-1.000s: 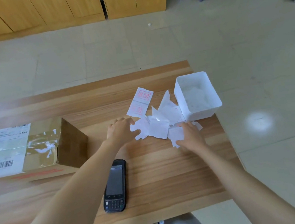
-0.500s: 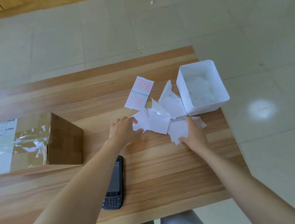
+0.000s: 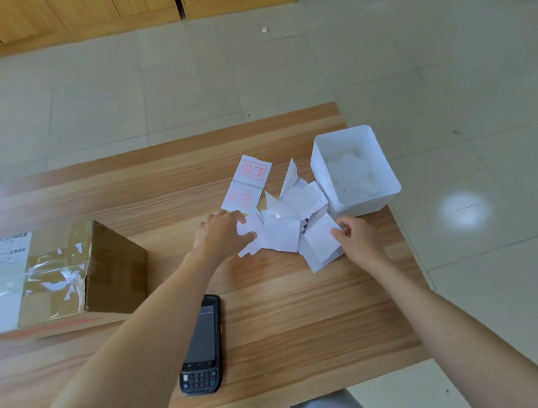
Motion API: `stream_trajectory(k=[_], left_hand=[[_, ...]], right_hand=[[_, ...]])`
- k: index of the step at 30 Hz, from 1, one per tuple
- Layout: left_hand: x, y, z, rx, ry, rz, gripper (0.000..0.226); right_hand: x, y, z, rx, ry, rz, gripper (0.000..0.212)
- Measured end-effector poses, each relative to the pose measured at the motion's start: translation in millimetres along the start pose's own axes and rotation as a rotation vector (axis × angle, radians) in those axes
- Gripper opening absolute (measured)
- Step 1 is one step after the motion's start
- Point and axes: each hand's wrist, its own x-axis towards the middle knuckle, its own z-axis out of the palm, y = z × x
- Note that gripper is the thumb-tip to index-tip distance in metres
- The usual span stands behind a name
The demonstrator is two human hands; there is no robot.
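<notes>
A loose pile of white paper slips (image 3: 284,222) lies on the wooden table (image 3: 277,323), just left of a white plastic bin (image 3: 383,167) that holds more slips. Two joined slips with red stamps (image 3: 248,186) lie behind the pile. My left hand (image 3: 223,234) rests on the pile's left edge, fingers curled over a slip. My right hand (image 3: 357,239) pinches the right edge of a white slip (image 3: 319,238) at the pile's near right side, its edge lifted a little.
A taped cardboard parcel (image 3: 63,274) with shipping labels sits at the table's left. A black handheld scanner (image 3: 202,348) lies near the front edge between my arms. Wooden cabinets (image 3: 115,7) stand across the tiled floor. The table's right edge runs beside the bin.
My right hand went from lying flat on the slips to pinching one slip and lifting its edge. My left hand stayed on the pile. The camera view shifted a little.
</notes>
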Motion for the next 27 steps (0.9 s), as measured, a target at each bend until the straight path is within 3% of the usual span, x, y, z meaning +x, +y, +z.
stream_trajectory(k=[12,19,27], left_hand=[[-12,23,-48,-0.047,0.09,0.11,0.042],[-26,45,-96,-0.325,0.202,0.264,0.032],[-58,5,-138,-0.516,0.314,0.211,0.023]], right_hand=[[-28,-42,-38,0.107,0.109,-0.059,0.018],[-31,-119,-44,0.284,0.12,-0.229,0.007],[-35,-196,-18,0.348,0.027,-0.405,0.007]])
